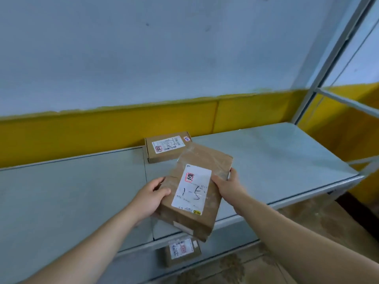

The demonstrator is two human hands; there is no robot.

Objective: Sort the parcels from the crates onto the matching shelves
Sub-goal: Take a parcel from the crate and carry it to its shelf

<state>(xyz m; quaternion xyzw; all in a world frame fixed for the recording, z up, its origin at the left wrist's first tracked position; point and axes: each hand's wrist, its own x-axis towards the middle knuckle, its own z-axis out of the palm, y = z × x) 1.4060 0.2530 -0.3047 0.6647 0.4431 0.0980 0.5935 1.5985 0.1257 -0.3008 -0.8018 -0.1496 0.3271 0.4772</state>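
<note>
Labelled parcel (pixel 192 191) over grey shelf (pixel 276 160)

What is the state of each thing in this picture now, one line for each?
Held parcel: over upper shelf, tilted, label up.
Left hand: grips its left edge.
Right hand: grips its right edge.
Flat box: lies on upper shelf, by the wall.
Lower parcel: lies on the lower shelf.
</note>
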